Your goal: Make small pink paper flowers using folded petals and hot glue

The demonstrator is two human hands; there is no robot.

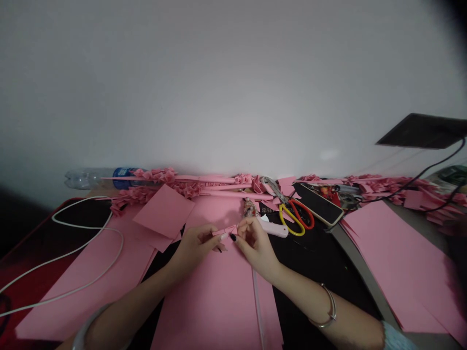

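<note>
White cable [83, 243]: loops over the far left of the table [321, 262], lying on a pink sheet and well clear of your hands.
Water bottle [98, 177]: lies on its side at the back left, against the wall.
Finished pieces [189, 187]: a row of pink folded blossoms on paper stems runs along the back edge, so a good deal looks done already (exact count is hard to tell).
Loose square [164, 211]: a pink paper square rests tilted, just left of your left hand.
Left hand [193, 245]: fingers pinched shut on the left end of the small pink folded piece [226, 230].
Small pink folded piece: held just above the middle pink sheet, between both hands; it seems only partly shaped, so the folding on this one is not finished.
Right hand [255, 243]: fingertips closed on the right end of the same piece.
Glue gun [272, 227]: pale pink, lying just behind your right hand, close enough to bump.
Scissors [295, 214]: yellow and red handles, beside the glue gun.
Phone [317, 203]: dark, lying flat right of the scissors.
Uncut sheets [394, 257]: a wide pink stack at right, so plenty of paper is left.
</note>
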